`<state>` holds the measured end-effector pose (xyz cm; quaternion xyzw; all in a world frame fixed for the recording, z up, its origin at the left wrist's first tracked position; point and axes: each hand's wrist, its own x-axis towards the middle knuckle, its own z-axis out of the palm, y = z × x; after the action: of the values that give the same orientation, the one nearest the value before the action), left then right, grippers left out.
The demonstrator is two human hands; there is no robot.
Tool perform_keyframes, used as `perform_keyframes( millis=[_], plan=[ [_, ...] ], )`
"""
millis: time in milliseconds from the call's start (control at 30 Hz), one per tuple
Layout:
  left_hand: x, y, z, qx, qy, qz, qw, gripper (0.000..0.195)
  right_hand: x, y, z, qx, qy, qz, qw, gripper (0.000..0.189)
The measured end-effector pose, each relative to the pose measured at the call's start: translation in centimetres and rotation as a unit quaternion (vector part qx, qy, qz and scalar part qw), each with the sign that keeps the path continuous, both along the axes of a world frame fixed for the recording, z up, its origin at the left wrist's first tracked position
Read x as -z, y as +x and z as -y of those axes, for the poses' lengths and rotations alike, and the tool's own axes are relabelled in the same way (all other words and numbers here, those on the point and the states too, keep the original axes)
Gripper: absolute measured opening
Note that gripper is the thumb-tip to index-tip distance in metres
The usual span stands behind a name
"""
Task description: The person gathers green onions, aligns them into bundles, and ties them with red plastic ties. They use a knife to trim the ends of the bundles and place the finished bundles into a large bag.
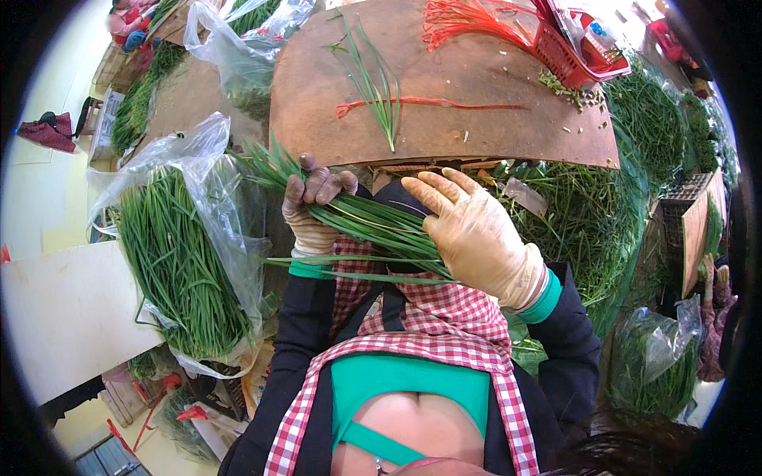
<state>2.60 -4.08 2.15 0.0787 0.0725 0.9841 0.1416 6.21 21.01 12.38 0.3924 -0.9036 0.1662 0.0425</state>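
Note:
My left hand, in a striped knit glove with grey fingers, is closed around a bundle of long green leaf stalks, likely Chinese chives, above my lap. My right hand, in a pale rubber glove, lies against the bundle's right end with its fingers extended; whether it grips any stalks is hidden. Some loose leaves hang below the bundle between both hands. On the wooden board in front lie a few separate green stalks, across a red tie strip.
An open plastic bag of green stalks stands at the left. A red basket and a bunch of red ties sit on the board's far right. Leafy trimmings are heaped at the right. Other people are at the far edges.

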Motion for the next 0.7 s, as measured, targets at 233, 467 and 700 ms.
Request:
perform_keyframes(
  millis=[233, 467, 700],
  plan=[
    [0.2, 0.3, 0.2, -0.009, 0.011, 0.023, 1.000, 0.033, -2.4, 1.0, -3.2, 0.111, -0.350, 0.115, 0.923, 0.008],
    [0.4, 0.2, 0.7, 0.012, 0.036, 0.034, 0.999, 0.030, 1.9, 8.1, -20.9, 0.358, -0.656, -0.024, 0.664, 0.019],
    [1.3, -0.4, 0.9, -0.005, 0.038, 0.164, 0.986, 0.021, 7.3, 12.1, -15.9, 0.443, -0.308, 0.387, 0.748, 0.039]
  ],
)
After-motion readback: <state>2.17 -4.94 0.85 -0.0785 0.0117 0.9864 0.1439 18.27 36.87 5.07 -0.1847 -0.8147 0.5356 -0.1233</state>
